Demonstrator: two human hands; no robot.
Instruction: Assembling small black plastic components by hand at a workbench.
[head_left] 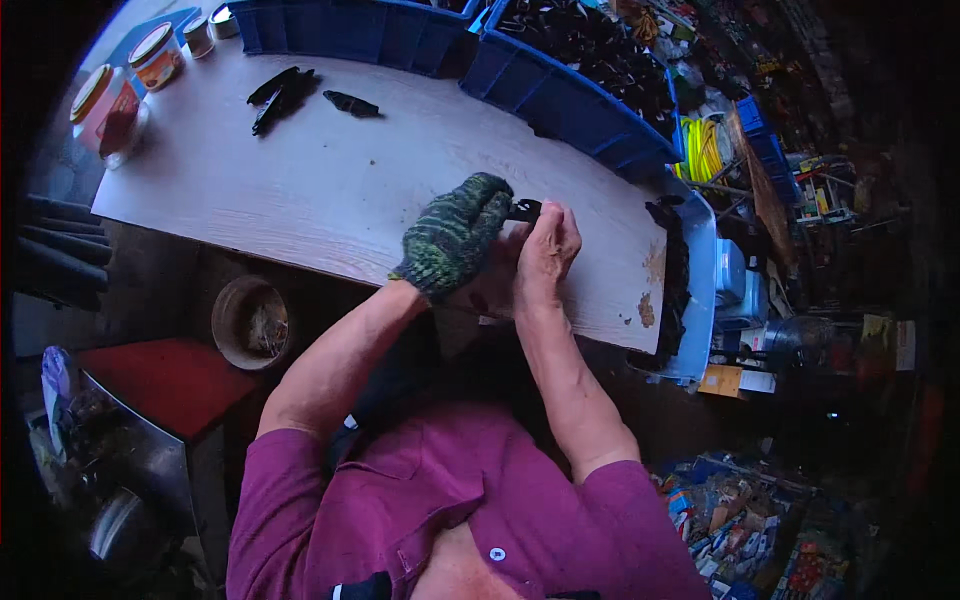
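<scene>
Above the table's near edge, my two hands meet on a small black part (pixel 526 209), of which only a short piece shows between them. My left hand (pixel 455 235) wears a dark green and black knitted glove and is closed round one end. The bare right hand (pixel 548 247) pinches the other end, thumb up against the fingers. What lies inside the glove is hidden. Toward the far left of the pale wood-grain table (pixel 330 190) rests a small cluster of slim black pieces (pixel 284 98). A single similar black piece (pixel 352 104) lies just right of it.
Blue crates (pixel 570 105) line the far edge, the right one full of black pieces. A pale blue tray (pixel 700 290) with dark pieces adjoins the right edge. Jars (pixel 105 110) stand at the left corner. Below are a round bin (pixel 250 322) and a red-topped surface (pixel 165 385).
</scene>
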